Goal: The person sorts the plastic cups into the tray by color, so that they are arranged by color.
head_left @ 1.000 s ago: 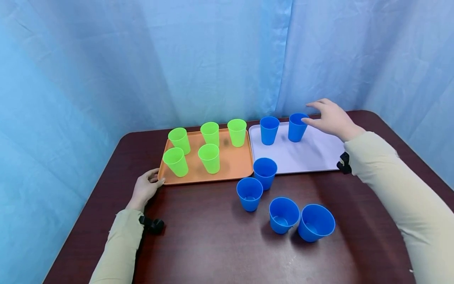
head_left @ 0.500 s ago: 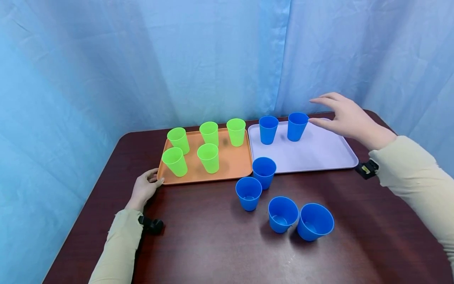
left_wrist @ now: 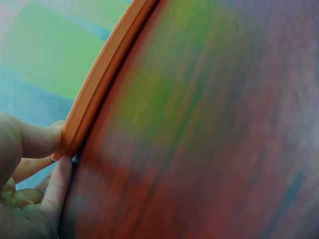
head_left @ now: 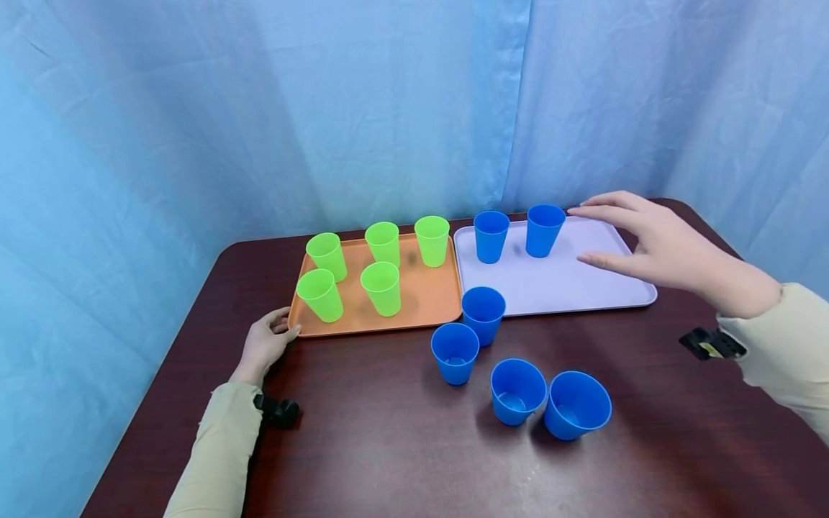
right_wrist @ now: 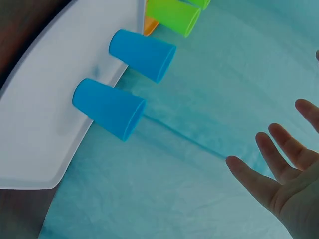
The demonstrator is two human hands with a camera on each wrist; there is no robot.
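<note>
Withdrawn from the blue cup [head_left: 542, 229], right hand [head_left: 654, 241] hovers spread; left hand [head_left: 264, 344] touches orange tray [head_left: 440, 308] corner.

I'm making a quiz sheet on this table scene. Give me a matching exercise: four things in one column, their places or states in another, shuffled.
1. five green plastic cups
2. left hand
3. right hand
4. four blue plastic cups

a. open above the white plastic tray
b. standing on the dark wooden table
c. standing on the orange plastic tray
d. touching the orange tray's corner

Pairs: 1-c, 2-d, 3-a, 4-b
</note>
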